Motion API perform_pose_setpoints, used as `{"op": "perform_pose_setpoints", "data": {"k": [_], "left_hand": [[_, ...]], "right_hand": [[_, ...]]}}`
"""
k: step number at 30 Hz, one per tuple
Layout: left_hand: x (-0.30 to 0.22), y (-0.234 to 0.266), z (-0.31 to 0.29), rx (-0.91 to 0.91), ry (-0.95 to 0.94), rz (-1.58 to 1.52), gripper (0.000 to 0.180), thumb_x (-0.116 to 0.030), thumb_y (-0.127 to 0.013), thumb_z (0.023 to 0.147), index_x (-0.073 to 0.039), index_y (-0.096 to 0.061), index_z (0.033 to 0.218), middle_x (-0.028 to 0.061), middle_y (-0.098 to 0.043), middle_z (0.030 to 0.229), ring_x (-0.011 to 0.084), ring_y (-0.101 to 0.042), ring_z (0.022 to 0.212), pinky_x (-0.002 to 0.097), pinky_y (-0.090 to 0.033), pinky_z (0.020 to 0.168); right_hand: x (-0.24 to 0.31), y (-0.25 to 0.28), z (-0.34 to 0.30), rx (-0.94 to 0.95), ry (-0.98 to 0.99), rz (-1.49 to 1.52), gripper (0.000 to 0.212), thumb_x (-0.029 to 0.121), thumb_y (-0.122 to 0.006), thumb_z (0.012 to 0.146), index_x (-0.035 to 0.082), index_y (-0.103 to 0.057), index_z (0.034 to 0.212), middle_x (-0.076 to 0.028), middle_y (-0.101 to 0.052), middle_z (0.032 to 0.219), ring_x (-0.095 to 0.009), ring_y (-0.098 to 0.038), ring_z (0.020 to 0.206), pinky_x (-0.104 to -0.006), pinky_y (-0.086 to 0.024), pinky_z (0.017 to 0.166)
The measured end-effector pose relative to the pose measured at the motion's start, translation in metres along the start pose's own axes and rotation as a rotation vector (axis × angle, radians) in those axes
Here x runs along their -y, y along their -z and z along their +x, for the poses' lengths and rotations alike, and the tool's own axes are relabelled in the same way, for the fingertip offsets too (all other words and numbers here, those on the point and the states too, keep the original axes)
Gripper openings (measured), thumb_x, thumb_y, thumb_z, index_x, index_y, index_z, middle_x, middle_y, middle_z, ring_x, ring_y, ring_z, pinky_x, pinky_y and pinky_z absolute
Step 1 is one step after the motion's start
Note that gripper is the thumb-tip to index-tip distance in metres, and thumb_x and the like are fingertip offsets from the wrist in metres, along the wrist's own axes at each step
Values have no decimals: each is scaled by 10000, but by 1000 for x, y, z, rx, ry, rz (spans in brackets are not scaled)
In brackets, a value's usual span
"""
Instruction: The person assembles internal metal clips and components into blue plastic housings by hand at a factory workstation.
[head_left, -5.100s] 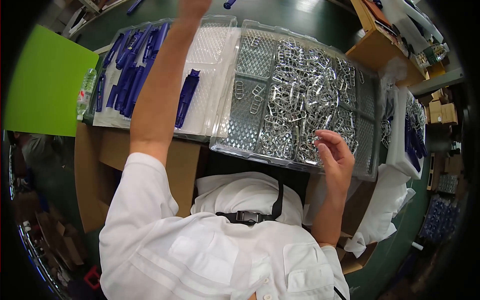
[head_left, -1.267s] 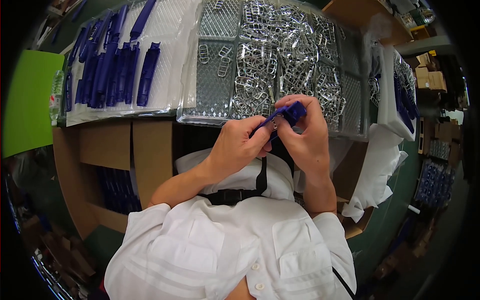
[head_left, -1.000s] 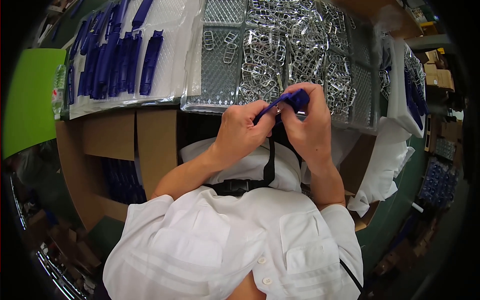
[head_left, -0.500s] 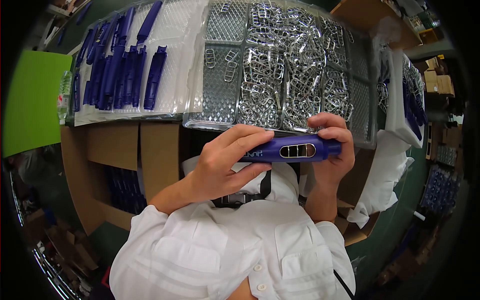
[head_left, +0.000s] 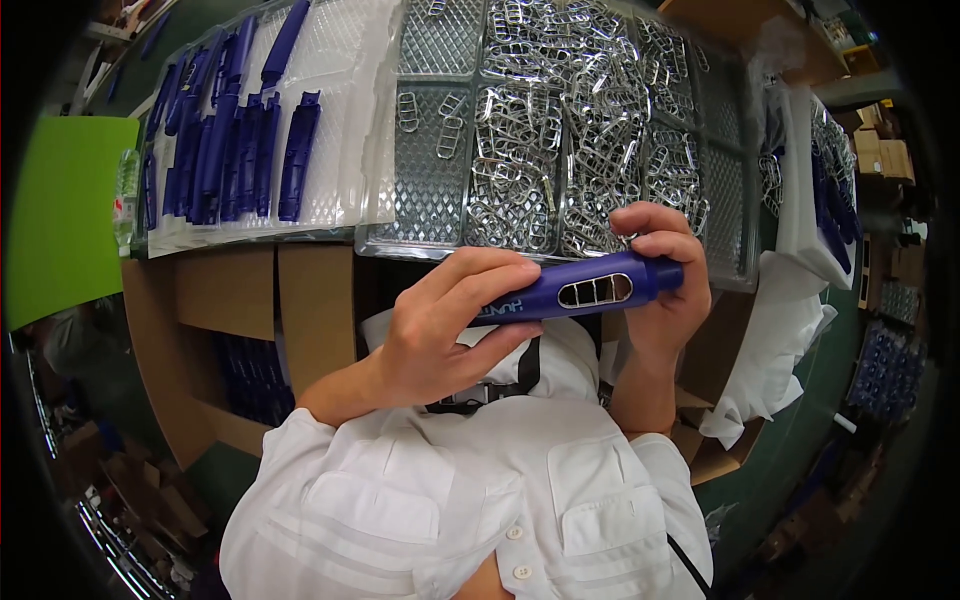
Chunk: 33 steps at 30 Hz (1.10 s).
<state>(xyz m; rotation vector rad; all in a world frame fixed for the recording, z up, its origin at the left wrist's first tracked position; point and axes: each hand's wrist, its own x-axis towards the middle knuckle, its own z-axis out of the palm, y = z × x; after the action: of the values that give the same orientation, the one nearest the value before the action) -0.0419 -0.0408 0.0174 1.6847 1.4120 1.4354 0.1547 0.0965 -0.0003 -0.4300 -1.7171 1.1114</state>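
A purple-blue tube-shaped plastic housing (head_left: 545,294) lies crosswise in front of my chest, its right end a little higher. An oval chrome frame with crossbars (head_left: 595,291) sits in its side toward the right end. My left hand (head_left: 435,325) is closed around the left end, which its fingers partly hide. Fingers of my right hand (head_left: 672,285) curl round the narrower right end, with the forefinger raised above it. Just beyond, a clear compartment tray (head_left: 425,238) holds heaps of chrome frames (head_left: 515,130) like the fitted one.
Several blue plastic shells (head_left: 235,150) lie on a white sheet (head_left: 345,150) at the far left. Open cardboard boxes (head_left: 225,290) stand below the trays, one with blue parts inside. A bottle (head_left: 125,195) and a green board (head_left: 65,210) are left; white wrapping (head_left: 765,345) hangs right.
The housing has tilted slightly, its right end rising. Both hands keep their hold on it. The trays appear shifted a little left in the view.
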Motion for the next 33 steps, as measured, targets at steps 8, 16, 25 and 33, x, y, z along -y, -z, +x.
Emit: {"op": "perform_pose_setpoints", "data": {"k": [8,16,25,33], "left_hand": [[-5,-2,1,-9,-12,63,588,2,-898,729,21,-657,1265,197,-688,1160,287,-707,1010,348,-594,829],[-3,-8,4,-180,-111,96,584,-1,-898,723,-18,-655,1254,163,-671,1151,273,-726,929,344,-616,739],[13,-7,8,-286,-130,-11,635,35,-857,778,-21,-556,1335,194,-556,1297,259,-643,1088,355,-553,932],[11,-1,7,-320,-119,11,642,33,-868,765,-24,-560,1325,190,-565,1291,255,-640,1087,351,-549,926]], "right_hand": [[-8,3,1,34,-120,65,329,-89,-765,796,-15,-610,1077,-210,-671,1187,-288,-680,1104,-375,-579,942],[-3,-2,0,-20,-398,295,538,160,-785,911,-66,-542,1334,-210,-665,1233,-246,-678,1089,-384,-548,969],[16,-11,-1,-34,-414,406,515,-23,-647,961,-123,-470,1434,-234,-640,1305,-265,-671,1140,-407,-555,992],[32,-36,16,53,-375,449,405,38,-644,1003,-118,-525,1358,-228,-670,1259,-272,-687,1129,-408,-566,987]]}}
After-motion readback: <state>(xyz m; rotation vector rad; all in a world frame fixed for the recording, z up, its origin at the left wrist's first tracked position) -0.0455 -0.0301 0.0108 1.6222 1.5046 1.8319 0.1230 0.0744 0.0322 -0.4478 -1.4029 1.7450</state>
